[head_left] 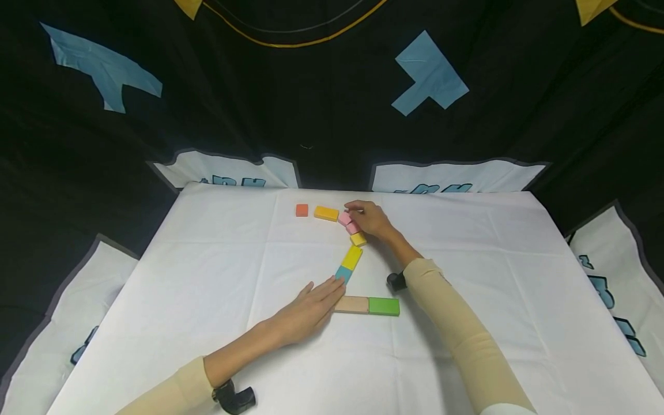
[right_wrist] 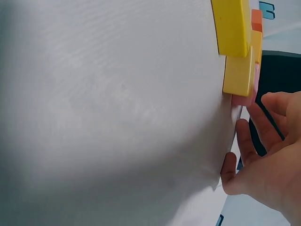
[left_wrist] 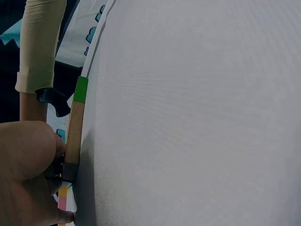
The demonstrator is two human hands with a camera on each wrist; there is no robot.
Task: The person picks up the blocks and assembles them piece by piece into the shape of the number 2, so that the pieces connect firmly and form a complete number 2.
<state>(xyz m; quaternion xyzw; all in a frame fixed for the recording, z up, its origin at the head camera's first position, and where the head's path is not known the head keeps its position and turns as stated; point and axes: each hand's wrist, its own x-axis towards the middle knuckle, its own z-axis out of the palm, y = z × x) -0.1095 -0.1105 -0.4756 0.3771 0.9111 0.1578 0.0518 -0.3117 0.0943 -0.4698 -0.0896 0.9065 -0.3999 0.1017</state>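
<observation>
My left hand lies with its fingers extended over the near end of a blue block and the left end of a plain wooden block. A green block continues that row to the right. In the left wrist view a dark block shows beside the fingers. At the far side, my right hand has loosely bent fingers at two pink blocks; contact is hard to tell. Below them sit a small yellow block and a longer yellow block, which meets the blue one.
Left of the pink blocks lie an orange-yellow block and a separate orange cube. A white cloth covers the table. Dark curtain hangs behind the far edge. Black wrist devices sit at both sleeves.
</observation>
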